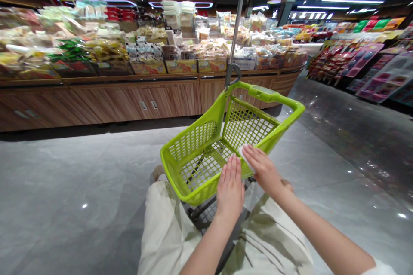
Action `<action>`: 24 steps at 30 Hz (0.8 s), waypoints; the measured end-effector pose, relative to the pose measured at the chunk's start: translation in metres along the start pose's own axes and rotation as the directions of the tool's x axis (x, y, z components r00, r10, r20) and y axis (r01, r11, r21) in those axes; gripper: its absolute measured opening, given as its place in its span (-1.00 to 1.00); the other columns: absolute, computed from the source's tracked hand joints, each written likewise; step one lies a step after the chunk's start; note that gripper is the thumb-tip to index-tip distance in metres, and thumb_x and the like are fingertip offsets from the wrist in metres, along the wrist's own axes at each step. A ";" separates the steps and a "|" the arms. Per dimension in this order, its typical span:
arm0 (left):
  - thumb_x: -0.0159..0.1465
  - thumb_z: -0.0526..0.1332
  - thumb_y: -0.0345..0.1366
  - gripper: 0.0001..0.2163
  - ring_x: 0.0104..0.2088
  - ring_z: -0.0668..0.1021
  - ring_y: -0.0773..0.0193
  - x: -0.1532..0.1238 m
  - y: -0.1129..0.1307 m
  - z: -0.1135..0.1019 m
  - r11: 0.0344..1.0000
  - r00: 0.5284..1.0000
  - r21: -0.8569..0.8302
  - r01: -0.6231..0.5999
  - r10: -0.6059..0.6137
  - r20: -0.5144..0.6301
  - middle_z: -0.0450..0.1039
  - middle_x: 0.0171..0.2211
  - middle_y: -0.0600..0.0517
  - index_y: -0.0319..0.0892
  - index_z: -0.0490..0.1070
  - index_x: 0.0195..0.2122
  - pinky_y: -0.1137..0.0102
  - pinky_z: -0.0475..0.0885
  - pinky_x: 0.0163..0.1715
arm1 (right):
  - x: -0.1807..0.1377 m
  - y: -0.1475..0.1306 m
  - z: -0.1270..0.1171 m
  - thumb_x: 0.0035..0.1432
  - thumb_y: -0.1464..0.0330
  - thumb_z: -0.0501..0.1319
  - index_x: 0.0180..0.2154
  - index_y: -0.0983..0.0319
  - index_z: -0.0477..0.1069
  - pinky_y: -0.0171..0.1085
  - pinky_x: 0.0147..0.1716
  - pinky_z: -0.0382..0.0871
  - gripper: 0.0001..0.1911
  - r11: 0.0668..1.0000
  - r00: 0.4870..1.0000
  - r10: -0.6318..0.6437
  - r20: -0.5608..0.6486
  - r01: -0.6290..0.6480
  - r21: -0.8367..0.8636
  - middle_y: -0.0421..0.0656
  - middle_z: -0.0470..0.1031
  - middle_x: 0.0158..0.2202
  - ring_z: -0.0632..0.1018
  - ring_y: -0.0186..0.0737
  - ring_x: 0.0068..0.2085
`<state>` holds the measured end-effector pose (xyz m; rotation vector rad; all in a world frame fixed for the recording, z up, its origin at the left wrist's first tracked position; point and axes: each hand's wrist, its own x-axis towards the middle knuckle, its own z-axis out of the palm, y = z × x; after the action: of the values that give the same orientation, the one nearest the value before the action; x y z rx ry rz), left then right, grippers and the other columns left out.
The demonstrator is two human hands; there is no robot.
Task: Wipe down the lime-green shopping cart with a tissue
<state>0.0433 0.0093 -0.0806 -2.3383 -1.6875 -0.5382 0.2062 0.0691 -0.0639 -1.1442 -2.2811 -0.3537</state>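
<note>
A lime green shopping basket (206, 146) with a mesh bottom and a thick handle rides on a trolley frame in front of me, tilted toward me. My left hand (229, 187) lies flat and open on the basket's near rim, fingers together and stretched out. My right hand (263, 167) presses a small white cloth or wipe (242, 153) against the basket's right wall. I cannot see anything inside the basket.
A grey metal pole (235, 30) rises from the basket's far end. A long wooden display counter (135, 99) piled with packaged food runs across the back. Shelves of coloured goods (361, 64) stand at the right. Glossy grey floor (64, 189) surrounds me; my cream trousers (167, 232) show below.
</note>
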 end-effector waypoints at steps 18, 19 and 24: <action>0.30 0.11 -0.23 -0.25 0.41 -0.06 0.10 -0.002 0.000 0.001 1.000 1.000 -0.021 -0.001 0.000 -0.015 -0.22 0.42 -0.15 -0.39 -0.27 0.39 0.20 0.07 0.33 | 0.007 0.045 -0.014 -0.06 0.66 0.03 0.25 0.28 0.21 -0.04 0.21 0.23 -0.21 0.984 0.992 0.096 -0.085 -0.108 -0.142 0.01 0.33 0.24 0.29 -0.06 0.29; 0.30 0.11 -0.24 -0.26 0.41 -0.06 0.11 -0.002 0.000 0.001 1.000 1.000 -0.017 -0.003 0.003 -0.014 -0.22 0.42 -0.15 -0.39 -0.25 0.39 0.20 0.07 0.34 | 0.005 0.027 -0.008 -0.07 0.67 0.02 0.27 0.27 0.19 -0.05 0.21 0.24 -0.19 0.993 0.997 0.052 -0.052 -0.057 -0.104 0.00 0.32 0.25 0.29 -0.08 0.30; 0.29 0.10 -0.28 -0.30 0.40 -0.02 0.14 -0.001 -0.002 -0.001 1.000 1.000 0.003 -0.001 0.001 -0.012 -0.18 0.42 -0.11 -0.37 -0.17 0.39 0.23 0.06 0.34 | -0.001 -0.018 0.002 -0.08 0.68 -0.02 0.33 0.24 0.06 -0.06 0.20 0.27 -0.11 0.995 0.994 -0.096 0.049 0.095 0.029 -0.04 0.24 0.30 0.25 -0.16 0.32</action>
<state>0.0413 0.0085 -0.0798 -2.3291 -1.6808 -0.5487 0.1916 0.0581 -0.0660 -1.0445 -2.3831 -0.3329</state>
